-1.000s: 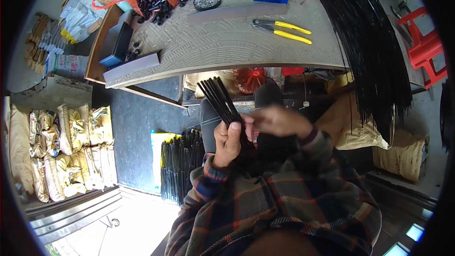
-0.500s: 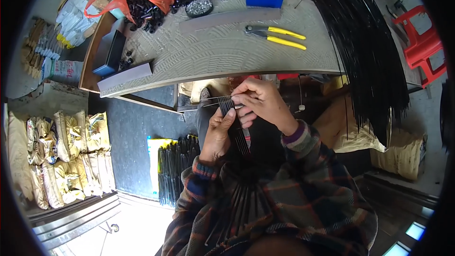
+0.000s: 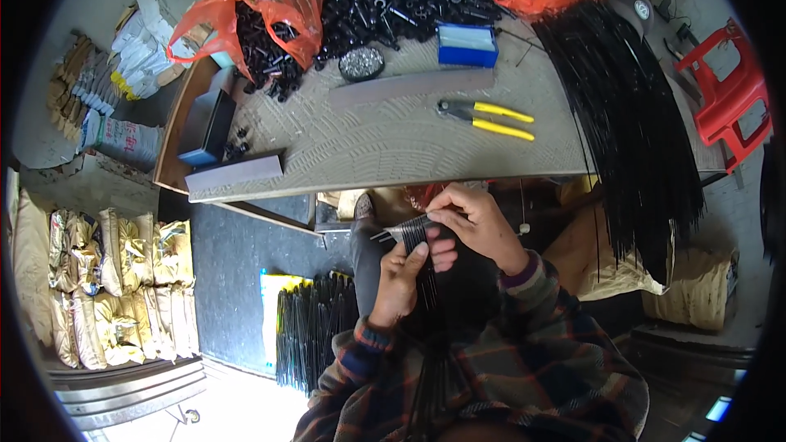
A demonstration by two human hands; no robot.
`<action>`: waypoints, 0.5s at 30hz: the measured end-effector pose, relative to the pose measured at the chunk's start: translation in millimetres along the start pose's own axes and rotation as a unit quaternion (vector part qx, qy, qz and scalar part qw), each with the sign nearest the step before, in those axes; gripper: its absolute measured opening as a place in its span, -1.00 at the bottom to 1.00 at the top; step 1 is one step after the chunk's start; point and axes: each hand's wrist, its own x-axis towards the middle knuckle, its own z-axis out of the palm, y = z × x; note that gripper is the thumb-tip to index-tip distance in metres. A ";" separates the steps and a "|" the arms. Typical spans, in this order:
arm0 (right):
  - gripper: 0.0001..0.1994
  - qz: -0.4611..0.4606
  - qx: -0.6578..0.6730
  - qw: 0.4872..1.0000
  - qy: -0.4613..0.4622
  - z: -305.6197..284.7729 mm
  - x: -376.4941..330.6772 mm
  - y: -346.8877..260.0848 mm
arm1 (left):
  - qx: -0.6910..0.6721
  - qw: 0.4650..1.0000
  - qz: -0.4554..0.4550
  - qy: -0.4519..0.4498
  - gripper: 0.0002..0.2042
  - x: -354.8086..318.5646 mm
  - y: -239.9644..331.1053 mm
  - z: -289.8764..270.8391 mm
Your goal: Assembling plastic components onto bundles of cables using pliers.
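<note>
My left hand [image 3: 395,285] is closed around a bundle of thin black rods [image 3: 415,233], held in front of my body below the table edge. Its thumb lies across the bundle. At the bundle's upper end, my right hand [image 3: 481,227] pinches with thumb and forefinger, its other fingers curled behind the rods. What exactly sits in that pinch is too small to make out. A few thin, pale rod ends stick out leftward near the top of the bundle.
On the table [image 3: 352,147] lie yellow-handled pliers [image 3: 491,120], a blue box [image 3: 467,47], a dish of small metal pieces [image 3: 361,65] and a heap of black parts [image 3: 401,8]. Long black rods [image 3: 626,123] hang over its right edge. More black rods [image 3: 315,323] stand on the floor.
The view has tilted, so the table and its contents appear lower and farther right. Both hands still hold the rods, and the pale rod ends now fan out left of the bundle.
</note>
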 end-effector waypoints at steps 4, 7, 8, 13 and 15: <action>-0.87 0.024 -0.031 0.990 -0.133 -27.9 54.7 -9.6 | 0.003 1.000 0.007 0.015 -0.72 2.5 -1.0 -10.2; -0.88 -0.073 -0.115 0.991 -0.006 -41.2 155.3 10.5 | 0.007 1.000 0.012 0.019 -0.72 6.7 0.8 -13.1; -0.89 -0.093 -0.178 0.979 0.031 -39.2 194.0 15.1 | 0.003 0.999 0.021 0.027 -0.72 8.3 0.2 -16.2; -0.80 -0.026 -0.465 0.883 0.059 -2.9 305.1 38.2 | -0.005 0.999 0.024 0.024 -0.74 16.2 -0.6 -19.9; -0.80 -0.057 -0.481 0.872 0.077 10.9 332.3 47.6 | 0.001 1.000 0.015 0.018 -0.75 15.8 1.0 -21.7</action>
